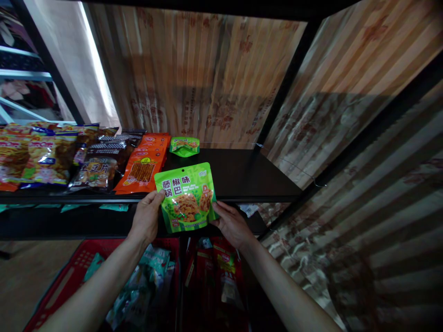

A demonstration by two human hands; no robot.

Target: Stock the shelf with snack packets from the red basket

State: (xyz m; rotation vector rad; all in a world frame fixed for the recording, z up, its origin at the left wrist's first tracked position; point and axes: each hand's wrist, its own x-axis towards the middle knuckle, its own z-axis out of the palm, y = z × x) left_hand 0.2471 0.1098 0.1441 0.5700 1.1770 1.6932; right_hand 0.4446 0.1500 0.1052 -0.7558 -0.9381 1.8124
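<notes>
Green snack pouch (186, 196): gripped between both hands, label up, over the front edge of the black shelf (242, 173).
Left hand (147, 216): thumb and fingers closed on its left edge.
Right hand (231, 223): closed on its right edge, likely keeping it flat.
Beyond the fingertips: orange packet (143, 163), second green pouch (184, 146).

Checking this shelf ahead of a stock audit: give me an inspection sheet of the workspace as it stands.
Surface: black shelf, with packets laid out on its left part.
Job's things: green snack pouch, held face up over the shelf's front edge; second green pouch lies near the back.
Clutter: orange packet, dark packets and yellow packets side by side on the left.
Hands: left hand grips the pouch's left edge; right hand grips its lower right edge.
Cables: nothing seen.
Surroundings: bamboo-patterned panels behind and to the right; red basket of packets below.
</notes>
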